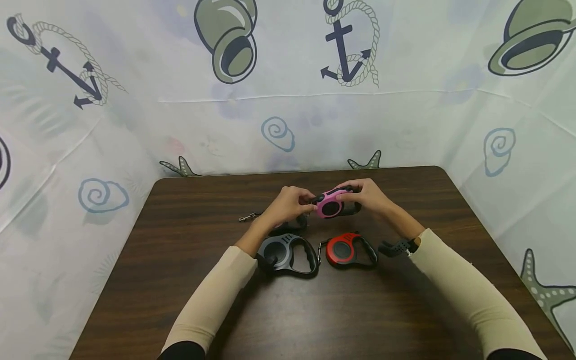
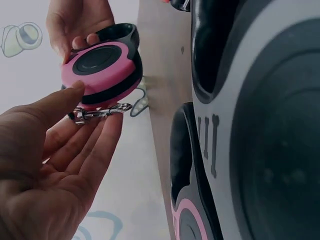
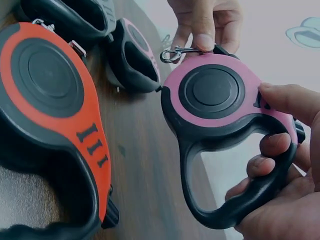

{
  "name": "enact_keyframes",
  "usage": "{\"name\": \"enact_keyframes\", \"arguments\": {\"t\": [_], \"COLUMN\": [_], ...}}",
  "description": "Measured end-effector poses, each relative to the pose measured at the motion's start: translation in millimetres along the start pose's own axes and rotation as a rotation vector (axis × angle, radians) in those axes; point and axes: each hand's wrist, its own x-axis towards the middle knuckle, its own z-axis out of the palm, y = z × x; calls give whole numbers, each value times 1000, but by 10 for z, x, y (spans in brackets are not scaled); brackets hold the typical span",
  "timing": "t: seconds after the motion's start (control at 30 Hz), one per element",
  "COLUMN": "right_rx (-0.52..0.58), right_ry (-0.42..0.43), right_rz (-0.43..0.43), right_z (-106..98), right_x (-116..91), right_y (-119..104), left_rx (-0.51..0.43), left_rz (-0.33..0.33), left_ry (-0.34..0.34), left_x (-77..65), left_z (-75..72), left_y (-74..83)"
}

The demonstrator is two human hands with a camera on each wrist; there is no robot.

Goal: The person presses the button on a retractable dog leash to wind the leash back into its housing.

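Note:
Both hands hold a pink and black retractable dog leash (image 1: 330,206) above the far part of the table. The right hand (image 1: 366,196) grips its black loop handle (image 3: 187,172), fingers curled through the opening and thumb on the pink casing. At the casing's other end, the left hand (image 1: 290,204) pinches the silver metal clip (image 3: 181,52); in the left wrist view that clip (image 2: 102,113) lies along the fingers, with the thumb against the casing. Nearer on the table lie a grey leash (image 1: 275,251), below the left forearm, and a red leash (image 1: 343,249) to its right.
A second pink leash (image 3: 136,37) lies behind the grey one, mostly hidden by the left arm in the head view. Another metal clip (image 1: 248,218) rests left of the left wrist. The brown table (image 1: 180,260) meets a printed cloth (image 1: 310,120) at its far edge.

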Motion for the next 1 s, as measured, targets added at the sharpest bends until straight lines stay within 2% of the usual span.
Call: {"name": "enact_keyframes", "arguments": {"t": [0.53,0.8,1.0], "right_rx": [50,46,3], "right_ry": [-83,-80,-77], "right_rz": [144,218,228], "right_z": [-28,-2,14], "right_x": [73,96,104], "right_y": [226,262,327], "left_rx": [-52,3,118], "left_rz": [-99,-131,-126], "left_ry": [-275,-317,-296], "left_x": [148,208,257], "left_z": [62,110,137], "left_y": [-58,-21,13]}}
